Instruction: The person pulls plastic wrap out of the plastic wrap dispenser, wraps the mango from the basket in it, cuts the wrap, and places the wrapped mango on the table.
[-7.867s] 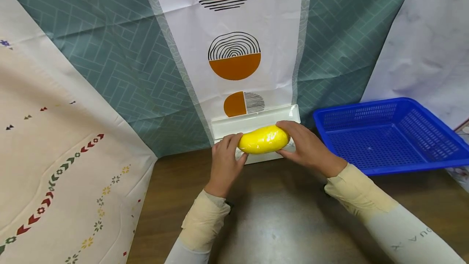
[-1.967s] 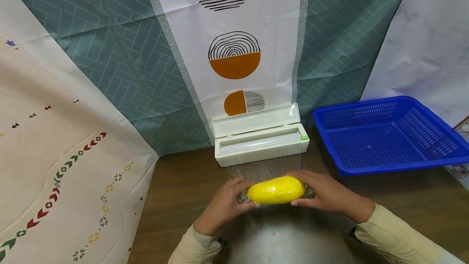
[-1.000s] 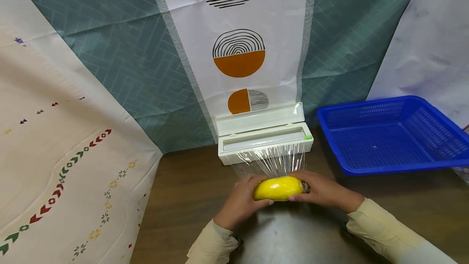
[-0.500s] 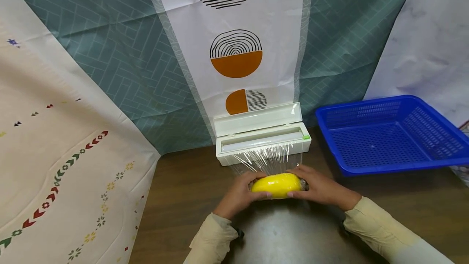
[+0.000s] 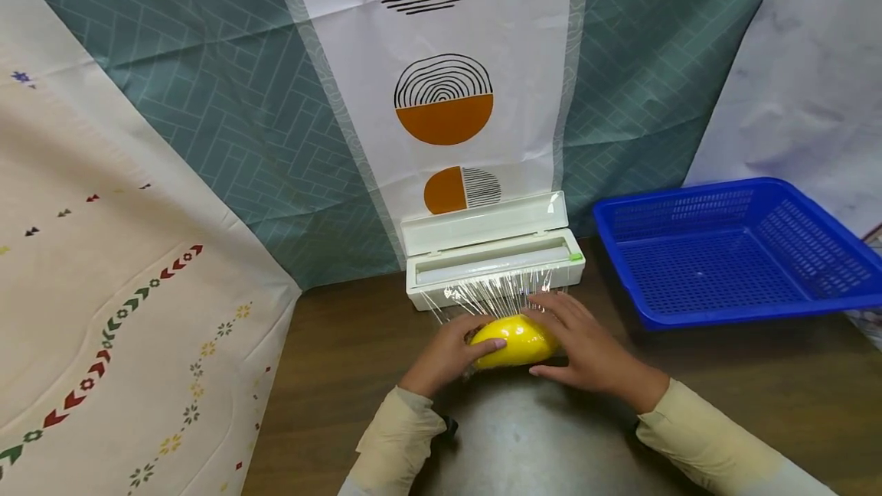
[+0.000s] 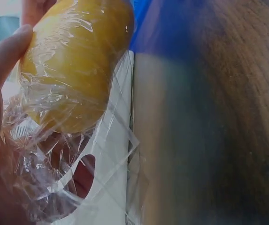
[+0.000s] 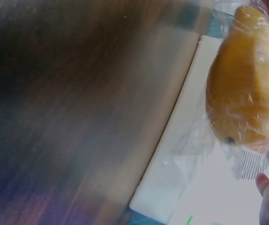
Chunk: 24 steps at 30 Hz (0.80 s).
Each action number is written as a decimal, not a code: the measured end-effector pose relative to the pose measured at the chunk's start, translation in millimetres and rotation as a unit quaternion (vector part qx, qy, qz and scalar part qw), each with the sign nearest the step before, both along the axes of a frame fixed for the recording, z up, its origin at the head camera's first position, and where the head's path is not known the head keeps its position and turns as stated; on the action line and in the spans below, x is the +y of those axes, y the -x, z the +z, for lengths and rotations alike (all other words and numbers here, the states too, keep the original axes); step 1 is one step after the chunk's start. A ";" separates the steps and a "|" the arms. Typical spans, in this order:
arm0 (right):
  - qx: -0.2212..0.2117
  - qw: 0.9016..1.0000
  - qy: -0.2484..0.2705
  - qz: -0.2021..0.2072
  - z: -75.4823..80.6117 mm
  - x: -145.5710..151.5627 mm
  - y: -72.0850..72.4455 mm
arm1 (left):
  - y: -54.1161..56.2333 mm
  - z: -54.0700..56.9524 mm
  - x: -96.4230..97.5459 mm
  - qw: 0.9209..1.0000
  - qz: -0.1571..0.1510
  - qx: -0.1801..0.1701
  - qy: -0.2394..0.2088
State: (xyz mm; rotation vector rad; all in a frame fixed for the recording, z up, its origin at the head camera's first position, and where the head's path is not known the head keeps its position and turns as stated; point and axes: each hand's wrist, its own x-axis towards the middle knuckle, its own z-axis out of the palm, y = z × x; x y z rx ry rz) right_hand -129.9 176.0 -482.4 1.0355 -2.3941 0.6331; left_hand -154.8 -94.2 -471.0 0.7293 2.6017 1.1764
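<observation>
A teal-and-white printed fabric sheet (image 5: 255, 136) hangs at 12 o'clock, behind a brown wood-grain worktop (image 5: 338, 358) that spreads across 6 o'clock. Near 3 o'clock sits a blue rectangular plastic basket (image 5: 758, 315) with mesh walls. Close to the fabric stands a long white rectangular box (image 5: 561, 279), apparently plastic, its lid raised toward 12 o'clock. Inside lies a pale cylindrical roll (image 5: 492, 265) of film.

From the box's front edge a clear, shiny sheet of film (image 5: 496, 293) runs toward 6 o'clock in taut creases. There the person's left hand (image 5: 448, 354) is at 9 o'clock and the right hand (image 5: 589, 347) at 3 o'clock. Between them is a glossy yellow elongated object (image 5: 517, 343), covered in clear film. The left grip pinches its 9 o'clock end, thumb on top, with film crumpled about the fingers; the right grip is spread, and whether its fingertips touch the object is hard to tell.

Half a second ago both hands held the ends; now the right has loosened and lifted toward the sheet. This suggests the left bears the load, while the film appears unsevered. A small green tab (image 5: 576, 256) marks the box's 3 o'clock end.
</observation>
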 end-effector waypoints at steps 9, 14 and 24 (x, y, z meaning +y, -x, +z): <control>0.001 0.999 -0.039 -0.011 -9.9 -6.3 4.8 | 4.7 4.9 1.6 1.000 0.001 -0.021 0.004; 0.001 0.999 -0.035 -0.017 -17.2 -7.1 8.9 | 5.9 5.4 3.5 1.000 0.003 -0.015 0.005; -0.016 0.999 -0.032 -0.016 -17.9 -5.3 15.6 | -2.7 5.7 12.6 0.994 0.080 0.062 0.034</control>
